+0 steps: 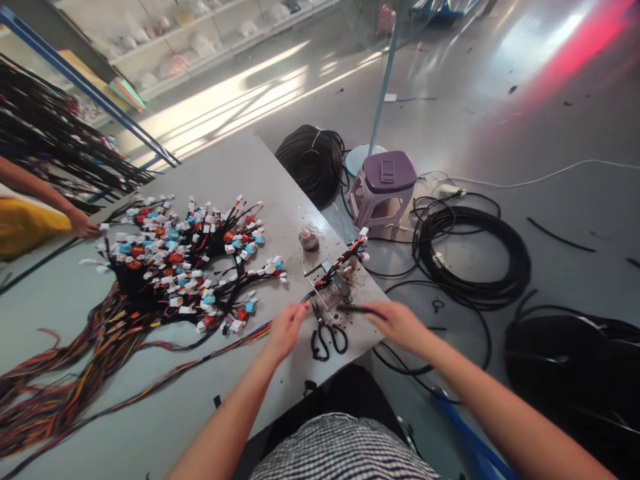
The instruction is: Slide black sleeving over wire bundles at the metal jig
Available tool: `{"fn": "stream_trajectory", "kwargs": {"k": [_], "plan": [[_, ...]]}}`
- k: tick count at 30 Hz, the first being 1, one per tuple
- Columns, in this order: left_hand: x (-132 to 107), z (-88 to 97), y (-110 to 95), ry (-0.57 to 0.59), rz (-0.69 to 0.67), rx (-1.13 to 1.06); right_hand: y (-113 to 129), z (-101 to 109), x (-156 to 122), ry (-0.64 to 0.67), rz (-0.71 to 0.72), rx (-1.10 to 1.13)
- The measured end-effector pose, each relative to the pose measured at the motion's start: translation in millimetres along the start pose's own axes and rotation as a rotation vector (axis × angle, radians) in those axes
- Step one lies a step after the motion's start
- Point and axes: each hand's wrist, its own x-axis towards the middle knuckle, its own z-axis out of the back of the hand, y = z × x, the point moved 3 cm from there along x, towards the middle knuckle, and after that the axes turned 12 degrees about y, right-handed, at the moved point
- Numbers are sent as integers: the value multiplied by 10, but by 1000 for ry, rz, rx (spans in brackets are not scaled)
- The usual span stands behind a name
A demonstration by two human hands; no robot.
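Observation:
My left hand (286, 331) is closed around a long multicoloured wire bundle (235, 343) at the corner of the grey table (240, 160). Beyond the fingers, the bundle's end with small connectors (361, 241) lies across a small metal fixture (341, 285). In my right hand (400, 325) is a thin black tube (361, 309), pinched at its outer end and pointing left towards the fixture. Between the two hands lie scissors (321, 327) with black handles, their tips near the fixture. Behind it stands a small brownish bottle (309, 240).
A heap of wire harnesses (165, 267) with white, blue and red connectors covers the table's left. Another person's hand (84, 223) touches its far edge. Right of the table are a purple-topped stool (390, 172), coiled black tubing (475, 257) and a dark coil (310, 163).

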Motion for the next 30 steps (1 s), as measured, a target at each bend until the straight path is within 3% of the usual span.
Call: {"fn": "stream_trajectory", "kwargs": {"k": [1, 3, 7, 10, 16, 19, 22, 26, 30], "plan": [[121, 92, 81, -77, 9, 26, -204, 142, 28, -66, -74, -14], [379, 193, 242, -81, 41, 36, -575, 393, 123, -139, -207, -79], [776, 74, 424, 215, 70, -128, -919, 666, 432, -80, -245, -161], [869, -24, 461, 390, 103, -329, -918, 751, 668, -24, -158, -182], [912, 94, 440, 521, 87, -379, -882, 827, 1077, 140, 40, -149], [957, 118, 450, 550, 135, -439, -732, 721, 1299, 222, 179, -115], [979, 82, 463, 580, 177, -546, -459, 478, 1485, 297, 295, -151], [965, -8, 461, 599, 150, -605, -254, 242, 1543, 332, 222, -352], [897, -38, 518, 533, 103, -655, -388, 300, 1486, 229, 24, -471]]}}
